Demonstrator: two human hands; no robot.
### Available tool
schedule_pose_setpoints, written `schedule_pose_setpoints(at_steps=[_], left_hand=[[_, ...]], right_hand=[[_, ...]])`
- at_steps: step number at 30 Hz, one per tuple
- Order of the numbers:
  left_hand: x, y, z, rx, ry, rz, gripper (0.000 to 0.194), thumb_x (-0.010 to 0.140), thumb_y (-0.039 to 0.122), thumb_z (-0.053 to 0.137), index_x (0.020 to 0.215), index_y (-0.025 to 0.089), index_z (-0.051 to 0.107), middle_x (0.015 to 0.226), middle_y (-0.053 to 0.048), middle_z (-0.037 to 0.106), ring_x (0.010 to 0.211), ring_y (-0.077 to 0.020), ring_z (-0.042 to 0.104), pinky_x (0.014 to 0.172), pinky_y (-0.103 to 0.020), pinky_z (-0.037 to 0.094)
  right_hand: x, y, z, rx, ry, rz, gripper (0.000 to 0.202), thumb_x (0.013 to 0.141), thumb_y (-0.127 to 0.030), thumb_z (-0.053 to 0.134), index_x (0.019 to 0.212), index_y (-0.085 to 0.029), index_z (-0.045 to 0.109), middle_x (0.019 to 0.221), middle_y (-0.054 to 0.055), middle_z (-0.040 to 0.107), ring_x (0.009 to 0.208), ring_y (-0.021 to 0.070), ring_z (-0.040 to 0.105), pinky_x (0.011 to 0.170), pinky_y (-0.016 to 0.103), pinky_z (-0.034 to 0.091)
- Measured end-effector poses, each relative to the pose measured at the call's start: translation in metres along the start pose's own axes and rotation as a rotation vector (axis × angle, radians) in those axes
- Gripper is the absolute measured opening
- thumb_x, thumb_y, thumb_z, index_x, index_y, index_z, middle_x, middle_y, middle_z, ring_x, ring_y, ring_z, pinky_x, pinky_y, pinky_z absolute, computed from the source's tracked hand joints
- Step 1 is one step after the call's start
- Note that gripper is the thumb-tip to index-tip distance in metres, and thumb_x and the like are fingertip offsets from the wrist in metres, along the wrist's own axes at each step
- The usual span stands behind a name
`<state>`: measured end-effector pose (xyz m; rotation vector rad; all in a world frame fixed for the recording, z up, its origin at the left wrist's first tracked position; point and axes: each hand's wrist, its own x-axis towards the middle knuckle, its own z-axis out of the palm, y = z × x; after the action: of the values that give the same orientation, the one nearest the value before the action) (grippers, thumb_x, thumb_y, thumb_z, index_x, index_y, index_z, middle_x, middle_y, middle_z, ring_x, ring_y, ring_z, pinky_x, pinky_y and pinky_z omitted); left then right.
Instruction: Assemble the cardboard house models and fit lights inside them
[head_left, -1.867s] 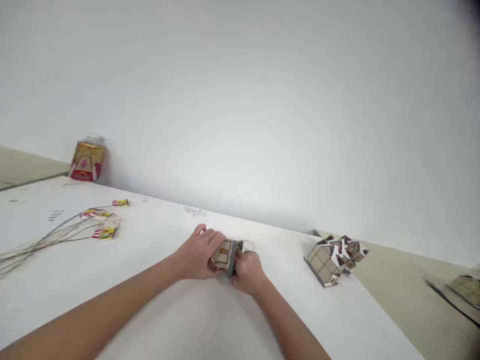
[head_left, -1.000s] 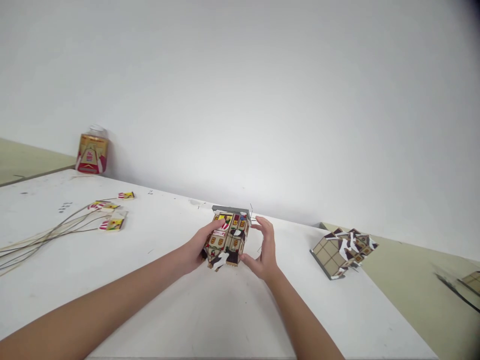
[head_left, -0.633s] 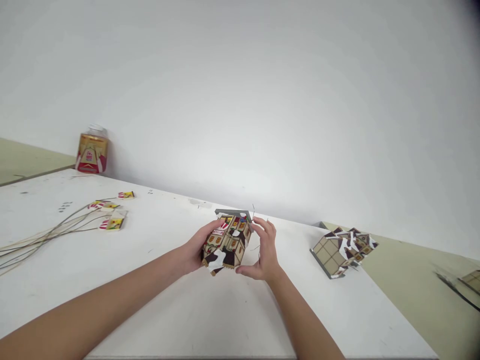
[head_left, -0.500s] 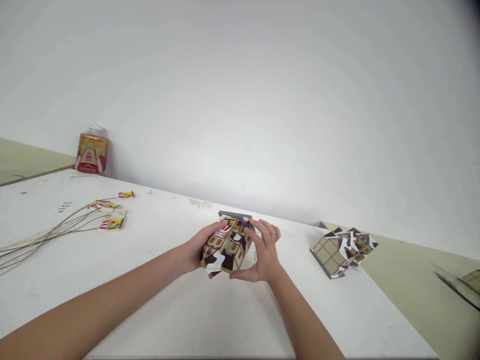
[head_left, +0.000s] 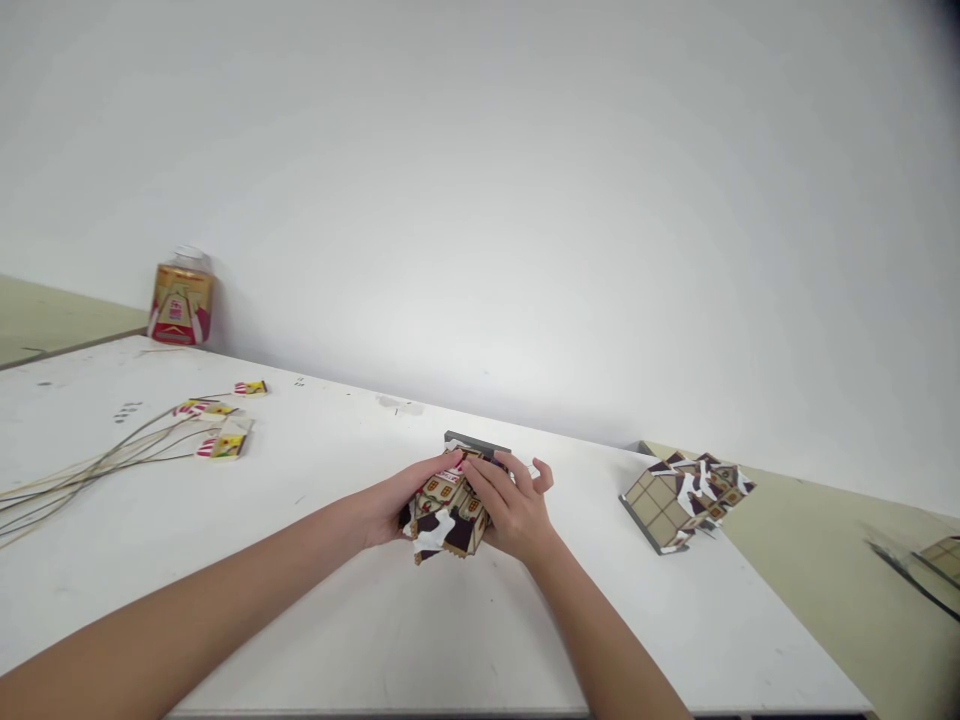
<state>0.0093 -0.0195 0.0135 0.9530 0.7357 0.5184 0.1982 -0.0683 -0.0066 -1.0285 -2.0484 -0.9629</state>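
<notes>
Our left hand (head_left: pixel 390 502) grips the model house (head_left: pixel 444 510) from the left and our right hand (head_left: pixel 519 512) clasps it across the front, at the frame's lower centre. We see a second house (head_left: pixel 684 502) lying lower right on the white surface (head_left: pixel 360 640).

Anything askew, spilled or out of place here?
Yes: the toy house on the right lies tipped over, its roof end seeming to reach past the edge of the white table. A scuffed patch shows near the wall. No spill shows; the held house looks intact, though the left hand and right hand partly hide it.
</notes>
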Motion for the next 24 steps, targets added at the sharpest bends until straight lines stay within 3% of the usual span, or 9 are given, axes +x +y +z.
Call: schedule_pose_setpoints(at_steps=[3,12,24], left_hand=[[0.001,0.000,-0.002,-0.091,-0.080,-0.140,0.054,0.069,0.062,0.066,0.095,0.014,0.066,0.098,-0.013,0.070,0.089,-0.0271,0.067,0.069,-0.030,0.056],[0.004,-0.002,-0.004,-0.110,-0.088,-0.164,0.050,0.069,0.061,0.066,0.088,0.015,0.066,0.094,-0.012,0.070,0.086,-0.0264,0.068,0.072,-0.031,0.057],[-0.003,0.005,0.006,-0.096,-0.042,-0.196,0.046,0.067,0.058,0.069,0.082,0.014,0.067,0.084,-0.013,0.071,0.083,-0.0275,0.069,0.072,-0.033,0.058]], right_hand=[[0.000,-0.001,0.001,0.009,0.000,0.003,0.064,0.078,-0.032,0.057,0.139,-0.032,0.040,0.111,-0.001,0.069,0.103,0.0244,0.057,0.101,0.043,0.020],[0.002,-0.001,0.002,0.054,0.010,-0.032,0.074,0.071,-0.029,0.058,0.141,-0.027,0.037,0.110,0.000,0.069,0.093,0.0238,0.055,0.097,0.043,0.021],[-0.002,-0.002,0.003,0.103,-0.002,-0.030,0.076,0.067,-0.030,0.057,0.140,-0.031,0.036,0.107,-0.001,0.069,0.090,0.0235,0.056,0.097,0.045,0.023]])
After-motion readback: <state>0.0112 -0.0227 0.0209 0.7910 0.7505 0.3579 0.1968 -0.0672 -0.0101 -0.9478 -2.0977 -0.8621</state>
